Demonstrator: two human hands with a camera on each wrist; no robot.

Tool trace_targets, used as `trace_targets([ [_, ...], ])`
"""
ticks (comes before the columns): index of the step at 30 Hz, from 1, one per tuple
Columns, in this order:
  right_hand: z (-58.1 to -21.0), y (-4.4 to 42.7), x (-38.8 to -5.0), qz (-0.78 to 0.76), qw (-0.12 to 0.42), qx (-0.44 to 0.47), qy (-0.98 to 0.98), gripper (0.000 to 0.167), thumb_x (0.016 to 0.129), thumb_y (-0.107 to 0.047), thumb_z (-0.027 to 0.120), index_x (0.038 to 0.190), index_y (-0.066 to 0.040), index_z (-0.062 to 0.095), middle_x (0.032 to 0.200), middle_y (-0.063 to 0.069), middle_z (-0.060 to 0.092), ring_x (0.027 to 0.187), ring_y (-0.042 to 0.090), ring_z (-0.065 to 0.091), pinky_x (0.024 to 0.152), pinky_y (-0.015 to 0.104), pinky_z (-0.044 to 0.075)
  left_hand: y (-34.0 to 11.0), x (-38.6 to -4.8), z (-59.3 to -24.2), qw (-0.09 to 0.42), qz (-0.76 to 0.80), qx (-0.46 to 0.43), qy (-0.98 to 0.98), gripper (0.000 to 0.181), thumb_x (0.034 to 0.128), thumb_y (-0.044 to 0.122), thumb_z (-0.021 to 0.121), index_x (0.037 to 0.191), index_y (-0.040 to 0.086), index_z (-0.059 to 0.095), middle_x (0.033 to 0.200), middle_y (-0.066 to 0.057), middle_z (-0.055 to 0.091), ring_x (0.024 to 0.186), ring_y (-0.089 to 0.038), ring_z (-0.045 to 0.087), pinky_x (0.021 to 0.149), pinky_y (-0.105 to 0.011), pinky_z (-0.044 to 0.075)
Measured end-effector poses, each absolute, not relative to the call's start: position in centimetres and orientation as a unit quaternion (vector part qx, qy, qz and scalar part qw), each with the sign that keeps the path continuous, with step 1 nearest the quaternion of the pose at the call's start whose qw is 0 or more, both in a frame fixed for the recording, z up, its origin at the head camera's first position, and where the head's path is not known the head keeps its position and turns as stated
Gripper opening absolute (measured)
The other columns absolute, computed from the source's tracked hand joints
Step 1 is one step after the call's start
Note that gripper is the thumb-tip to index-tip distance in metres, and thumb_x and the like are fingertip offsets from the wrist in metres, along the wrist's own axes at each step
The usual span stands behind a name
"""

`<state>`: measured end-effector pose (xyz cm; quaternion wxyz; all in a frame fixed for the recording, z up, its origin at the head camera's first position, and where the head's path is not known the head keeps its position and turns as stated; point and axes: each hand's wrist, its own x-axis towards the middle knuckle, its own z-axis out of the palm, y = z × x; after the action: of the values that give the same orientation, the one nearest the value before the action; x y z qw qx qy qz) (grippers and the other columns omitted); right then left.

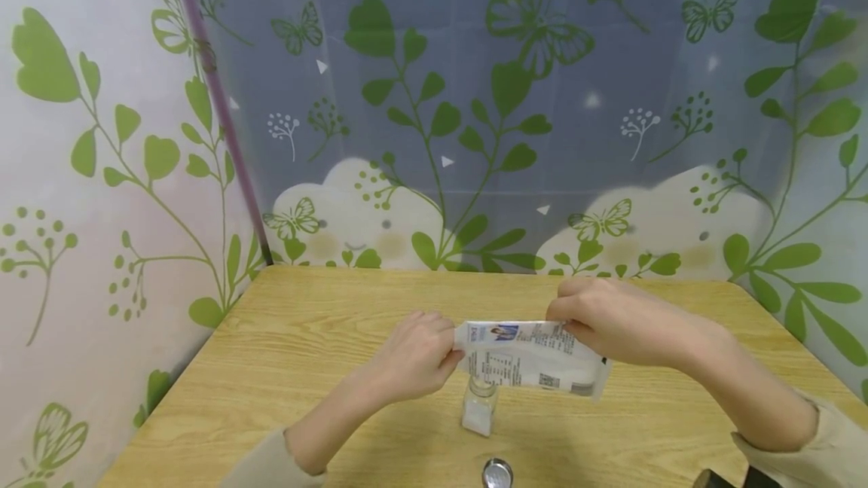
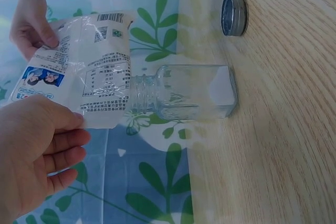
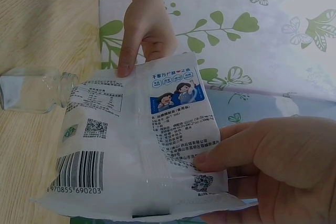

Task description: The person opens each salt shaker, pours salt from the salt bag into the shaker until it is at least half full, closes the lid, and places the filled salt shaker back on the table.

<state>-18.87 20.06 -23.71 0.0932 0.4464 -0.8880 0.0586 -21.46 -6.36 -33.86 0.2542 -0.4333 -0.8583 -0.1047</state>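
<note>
A white printed plastic packet (image 1: 536, 356), with a barcode and a picture of two people, is held sideways above the table. My left hand (image 1: 420, 352) pinches its left end between thumb and fingers. At the upper right part, my right hand (image 1: 610, 318) grips it with the thumb on the printed side. Just under the packet's left end stands a square clear glass jar (image 2: 194, 92), uncapped, with white contents at its bottom. In the left wrist view the packet's edge meets the jar's mouth; whether anything pours is hidden.
A round silver metal lid (image 1: 498, 474) lies on the wooden table (image 1: 325, 322) nearer to me than the jar. Leaf-patterned curtains (image 1: 420, 96) close off the back and sides. A dark object (image 1: 735, 479) shows at the bottom right edge.
</note>
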Motion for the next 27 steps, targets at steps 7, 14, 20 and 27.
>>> trace_targets([
  [7,-23.71,20.04,-18.83,0.057,0.092,0.442,-0.891,0.022,0.081,0.006,0.060,0.086,-0.014,0.067,0.075,-0.012,0.048,0.068,0.002,0.047,0.057,0.020,0.044,-6.34,-21.50,-33.82,0.251,-0.103,-0.432,-0.860,0.004,0.0796,0.013,0.070,0.082,0.010,0.068,0.070,0.005,0.060,0.065,-0.011,0.052,0.058,-0.019,0.032],
  [14,-23.60,20.09,-18.78,0.054,0.096,0.444,-0.889,0.023,0.080,0.007,0.060,0.085,-0.015,0.066,0.076,-0.012,0.049,0.068,0.002,0.046,0.057,0.020,0.044,-6.31,-21.55,-33.79,0.246,-0.102,-0.429,-0.863,0.003,0.0803,0.013,0.069,0.082,0.010,0.068,0.070,0.005,0.060,0.065,-0.011,0.051,0.058,-0.019,0.032],
  [20,-23.57,20.05,-18.77,0.055,0.098,0.445,-0.888,0.023,0.080,0.007,0.060,0.085,-0.015,0.066,0.076,-0.012,0.048,0.068,0.002,0.046,0.057,0.020,0.043,-6.35,-21.52,-33.75,0.248,-0.101,-0.430,-0.862,0.004,0.0802,0.013,0.069,0.081,0.010,0.068,0.070,0.005,0.060,0.066,-0.011,0.052,0.058,-0.020,0.032],
  [27,-23.55,20.07,-18.73,0.058,0.092,0.443,-0.890,0.023,0.081,0.007,0.060,0.084,-0.015,0.066,0.075,-0.012,0.048,0.067,0.002,0.045,0.057,0.020,0.043,-6.38,-21.47,-33.72,0.249,-0.102,-0.431,-0.861,0.004,0.0800,0.013,0.070,0.081,0.010,0.068,0.071,0.005,0.061,0.068,-0.012,0.054,0.059,-0.020,0.033],
])
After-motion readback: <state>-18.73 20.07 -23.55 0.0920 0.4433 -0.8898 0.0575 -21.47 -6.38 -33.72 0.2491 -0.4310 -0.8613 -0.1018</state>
